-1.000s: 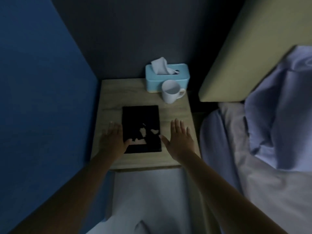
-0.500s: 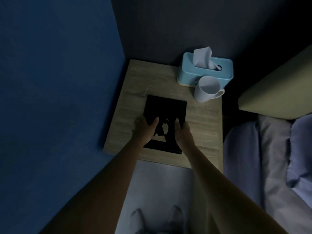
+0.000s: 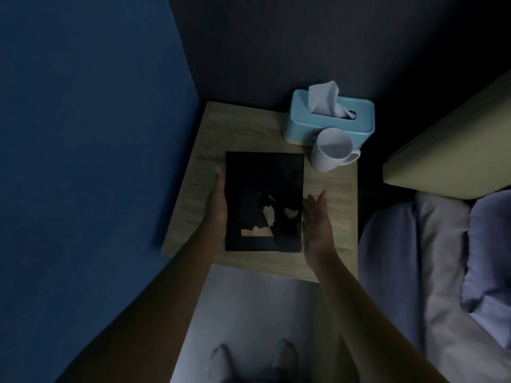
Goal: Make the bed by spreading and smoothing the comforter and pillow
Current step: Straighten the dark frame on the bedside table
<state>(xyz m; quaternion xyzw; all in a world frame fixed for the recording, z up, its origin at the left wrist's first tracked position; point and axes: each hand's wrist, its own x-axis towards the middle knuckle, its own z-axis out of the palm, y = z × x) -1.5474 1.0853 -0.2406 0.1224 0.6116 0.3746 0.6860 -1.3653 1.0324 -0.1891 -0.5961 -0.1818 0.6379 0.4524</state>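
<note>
Wooden nightstand [image 3: 249,134] holds tissue box [image 3: 304,125], mug [image 3: 330,153], black booklet [image 3: 262,175].

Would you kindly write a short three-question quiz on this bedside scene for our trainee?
1. True or false: the mug stands on the nightstand in front of the tissue box.
2. Which thing lies between the left hand and the right hand? A) the black book B) a pillow C) a lamp
3. Fill in: the bedding looks ____ (smooth or rumpled).

Key: 1 true; 2 A; 3 rumpled.
</note>
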